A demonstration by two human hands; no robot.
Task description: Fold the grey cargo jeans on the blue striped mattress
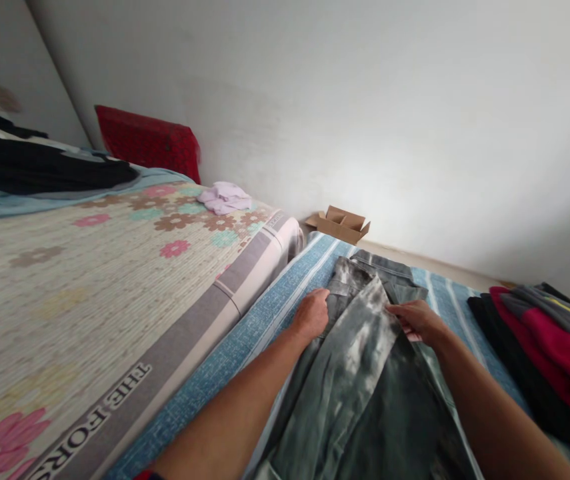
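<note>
Both hands lie flat and released, left hand (pixel 311 313) and right hand (pixel 417 321), on the grey jeans (pixel 359 373); unheld, the denim may wrinkle over the blue mat (pixel 245 340).

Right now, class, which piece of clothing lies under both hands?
The grey washed jeans on the blue mat; the red and dark clothes lie piled apart, untouched.

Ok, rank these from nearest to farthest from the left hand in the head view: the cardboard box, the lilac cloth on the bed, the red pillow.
From the left hand, which rests on the grey jeans:
1. Cardboard box, ahead on the floor by the wall.
2. Lilac cloth, ahead and to the left, on the flowered bed cover.
3. Red pillow, farthest, at the bed's far left end against the wall.
</note>
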